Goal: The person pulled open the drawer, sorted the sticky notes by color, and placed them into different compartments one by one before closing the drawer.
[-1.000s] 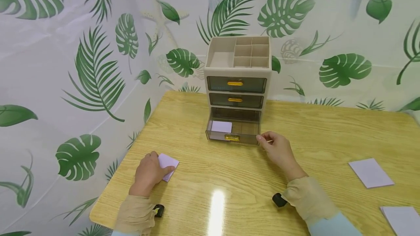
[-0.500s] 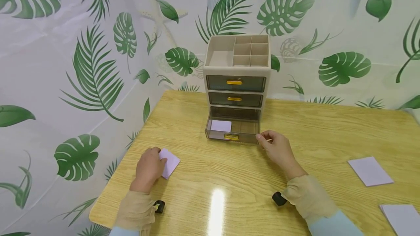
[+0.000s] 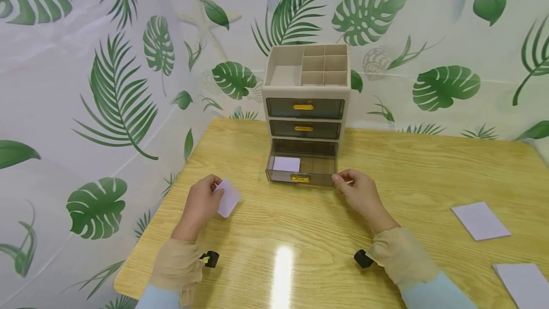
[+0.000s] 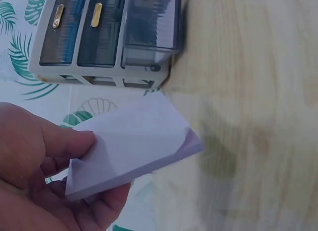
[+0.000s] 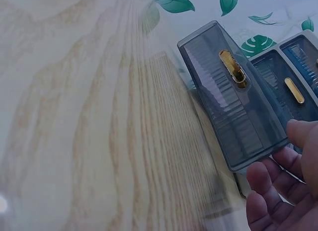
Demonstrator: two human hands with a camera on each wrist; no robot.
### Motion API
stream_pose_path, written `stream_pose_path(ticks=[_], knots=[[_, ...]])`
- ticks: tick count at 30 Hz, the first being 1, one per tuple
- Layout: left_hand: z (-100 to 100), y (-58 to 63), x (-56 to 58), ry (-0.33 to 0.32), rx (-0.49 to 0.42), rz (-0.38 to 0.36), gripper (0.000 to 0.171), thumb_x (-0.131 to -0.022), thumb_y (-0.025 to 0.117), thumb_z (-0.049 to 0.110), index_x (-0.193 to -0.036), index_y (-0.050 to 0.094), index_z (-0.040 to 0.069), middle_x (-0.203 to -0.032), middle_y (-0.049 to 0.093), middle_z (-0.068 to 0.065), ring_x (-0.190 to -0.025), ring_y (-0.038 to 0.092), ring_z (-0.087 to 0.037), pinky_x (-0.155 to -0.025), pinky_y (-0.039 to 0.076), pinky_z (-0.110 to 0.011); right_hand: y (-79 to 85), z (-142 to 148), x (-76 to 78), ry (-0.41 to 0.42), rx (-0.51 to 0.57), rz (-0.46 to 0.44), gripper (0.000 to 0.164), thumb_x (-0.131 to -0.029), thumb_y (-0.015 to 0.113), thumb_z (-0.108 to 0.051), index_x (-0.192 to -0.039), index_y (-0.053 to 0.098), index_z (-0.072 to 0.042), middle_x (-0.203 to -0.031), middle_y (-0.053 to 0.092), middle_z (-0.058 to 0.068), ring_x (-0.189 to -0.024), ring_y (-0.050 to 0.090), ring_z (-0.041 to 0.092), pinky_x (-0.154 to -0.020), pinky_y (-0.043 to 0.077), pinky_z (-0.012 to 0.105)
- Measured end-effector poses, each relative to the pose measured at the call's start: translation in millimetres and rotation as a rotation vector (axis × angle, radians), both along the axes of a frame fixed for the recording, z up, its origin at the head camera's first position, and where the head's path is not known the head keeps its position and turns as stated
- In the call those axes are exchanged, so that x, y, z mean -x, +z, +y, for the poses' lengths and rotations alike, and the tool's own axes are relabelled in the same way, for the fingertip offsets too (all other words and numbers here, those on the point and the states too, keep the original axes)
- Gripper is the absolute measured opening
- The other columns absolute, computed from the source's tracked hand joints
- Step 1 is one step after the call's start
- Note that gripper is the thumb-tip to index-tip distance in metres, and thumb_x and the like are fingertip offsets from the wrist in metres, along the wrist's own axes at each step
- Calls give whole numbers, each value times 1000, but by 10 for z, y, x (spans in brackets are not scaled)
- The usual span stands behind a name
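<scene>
My left hand [image 3: 203, 199] holds a pad of pale purple note paper [image 3: 228, 198] above the table, left of the drawer unit. In the left wrist view the thumb lies on top of the note pad [image 4: 139, 129] and the fingers are under it; one corner of its sheets curls. My right hand [image 3: 359, 193] pinches the right front corner of the pulled-out bottom drawer [image 3: 317, 179]. In the right wrist view the thumb is at the edge of that drawer [image 5: 238, 116]. Another pale purple pad [image 3: 286, 164] lies in the drawer's left part.
The beige drawer unit [image 3: 306, 91] stands at the back, with a divided open top and two closed upper drawers [image 3: 305, 129]. Two more pale purple pads lie on the wooden table [image 3: 386, 156] at right, a farther pad [image 3: 481, 221] and a nearer pad [image 3: 524, 284]. A leaf-print cloth [image 3: 171, 108] hangs behind.
My left hand has lifted the note pad off the table and moved it a little forward and right. The right hand stays at the drawer's corner; the view has shifted slightly.
</scene>
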State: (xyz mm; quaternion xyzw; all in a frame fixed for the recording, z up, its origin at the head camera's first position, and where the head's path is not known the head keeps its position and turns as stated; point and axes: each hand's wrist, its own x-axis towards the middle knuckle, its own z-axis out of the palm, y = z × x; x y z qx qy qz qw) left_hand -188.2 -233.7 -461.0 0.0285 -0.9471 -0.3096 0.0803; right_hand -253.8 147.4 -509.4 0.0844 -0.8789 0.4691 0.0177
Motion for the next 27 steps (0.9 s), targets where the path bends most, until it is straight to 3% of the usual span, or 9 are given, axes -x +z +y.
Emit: stream_pose_path(ticks=[11,18,27], knots=[[225,220,141,-73,-123,18,12,-97,56,9,-107,59,4,-95,61,-11,-74,60,-21,-57,49,-30,-18,-5,6,1,-6,-17,44,-96,53,-48,-106,65,-7,-94,64,8,-78,66,24,-60,50,33],[434,313,258,-154,-251,53,37,-96,53,2,-132,57,12,-90,57,-11,-69,57,-21,-56,49,-30,-20,-4,7,-1,-4,-19,46,-96,52,-50,-105,65,-7,-92,64,9,-76,64,25,-58,49,32],[753,358,405,-173,-354,69,28,-93,60,1,-119,61,11,-85,60,-10,-64,58,-21,-57,52,-31,-39,3,6,-10,-7,-21,45,-96,52,-50,-105,65,-8,-92,65,9,-77,65,25,-58,49,31]])
